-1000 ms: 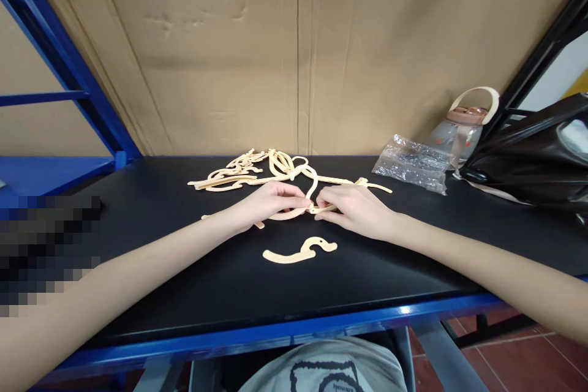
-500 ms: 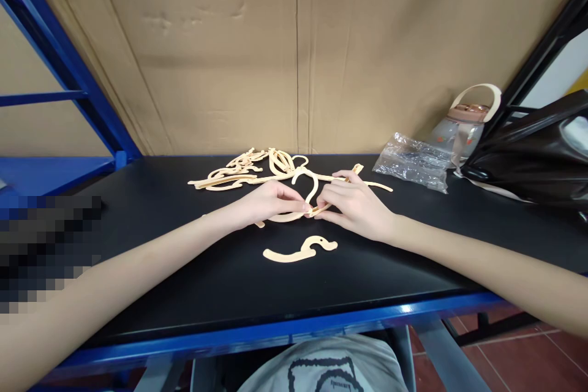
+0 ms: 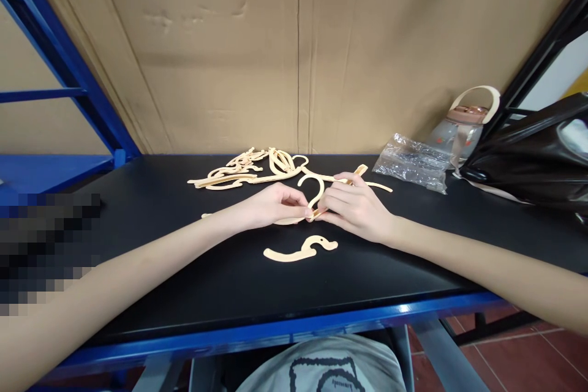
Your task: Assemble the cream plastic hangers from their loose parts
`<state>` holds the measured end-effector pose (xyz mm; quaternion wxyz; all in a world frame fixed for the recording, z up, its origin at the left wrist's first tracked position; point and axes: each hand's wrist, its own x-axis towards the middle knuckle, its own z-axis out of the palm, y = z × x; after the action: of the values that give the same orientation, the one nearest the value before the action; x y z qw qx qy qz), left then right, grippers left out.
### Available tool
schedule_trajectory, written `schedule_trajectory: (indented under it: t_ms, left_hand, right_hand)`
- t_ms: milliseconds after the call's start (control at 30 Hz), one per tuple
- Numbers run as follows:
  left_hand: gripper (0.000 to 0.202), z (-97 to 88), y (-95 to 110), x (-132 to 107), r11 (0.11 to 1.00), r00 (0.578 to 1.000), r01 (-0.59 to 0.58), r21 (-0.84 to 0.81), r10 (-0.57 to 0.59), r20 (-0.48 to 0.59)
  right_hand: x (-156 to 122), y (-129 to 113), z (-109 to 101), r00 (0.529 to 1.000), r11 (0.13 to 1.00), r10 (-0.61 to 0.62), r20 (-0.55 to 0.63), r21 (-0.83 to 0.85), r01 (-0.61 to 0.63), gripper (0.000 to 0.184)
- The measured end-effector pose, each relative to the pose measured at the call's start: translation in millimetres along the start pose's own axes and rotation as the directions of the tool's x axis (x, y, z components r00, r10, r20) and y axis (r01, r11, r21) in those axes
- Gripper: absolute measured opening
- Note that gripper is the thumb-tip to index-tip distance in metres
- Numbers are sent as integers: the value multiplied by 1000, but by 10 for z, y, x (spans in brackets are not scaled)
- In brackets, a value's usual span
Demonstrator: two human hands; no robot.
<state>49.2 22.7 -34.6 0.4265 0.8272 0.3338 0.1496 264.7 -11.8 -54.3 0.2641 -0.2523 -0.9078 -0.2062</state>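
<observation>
Between my two hands is a cream plastic hanger piece with a curved hook (image 3: 316,187), held just above the black table. My left hand (image 3: 280,205) pinches it at the base of the hook, thumb and fingers together. Close by on the right, my right hand (image 3: 356,205) is closed around a hanger arm (image 3: 361,171) whose end sticks up past the fingers. The joint where the pieces meet is partly hidden by my fingertips. In front of my hands lies a loose curved hanger arm (image 3: 298,250) with a notch and a small hole.
Behind my hands lie a pile of cream hanger parts (image 3: 243,165) and a hanger with its hook (image 3: 301,161). To the right are a crumpled clear plastic bag (image 3: 411,162), a bottle with a handle (image 3: 463,128) and a black bag (image 3: 537,153). Cardboard (image 3: 220,61) stands along the back.
The hook between my hands has tilted and shifted slightly to the right. My hands stay close together on the pieces; the loose arm in front has not moved.
</observation>
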Motion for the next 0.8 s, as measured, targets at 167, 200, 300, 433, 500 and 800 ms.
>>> schedule_trajectory:
  t_ms: [167, 200, 300, 433, 500, 800]
  left_hand:
    - [24, 24, 46, 6, 1000, 999, 30, 2, -29, -30]
    - [23, 28, 52, 6, 1000, 999, 28, 7, -28, -32]
    - [22, 41, 55, 7, 1000, 999, 25, 3, -25, -35]
    - [25, 59, 46, 12, 999, 997, 34, 0, -34, -69]
    - [24, 66, 43, 20, 1000, 996, 26, 2, -25, -80]
    - [25, 43, 64, 5, 995, 980, 92, 29, -85, -180]
  right_hand:
    - [-11, 6, -4, 1000, 1000, 14, 4, 28, -14, 33]
    - [-15, 7, -6, 1000, 999, 21, 7, 37, -21, 33]
    - [-24, 12, -5, 999, 998, 36, 14, 57, -37, 31]
    - [-30, 29, 18, 996, 988, 87, 18, 124, -89, 27]
    - [-31, 42, 39, 990, 972, 141, 24, 184, -143, 24]
    - [6, 54, 90, 950, 912, 302, 75, 270, -311, 19]
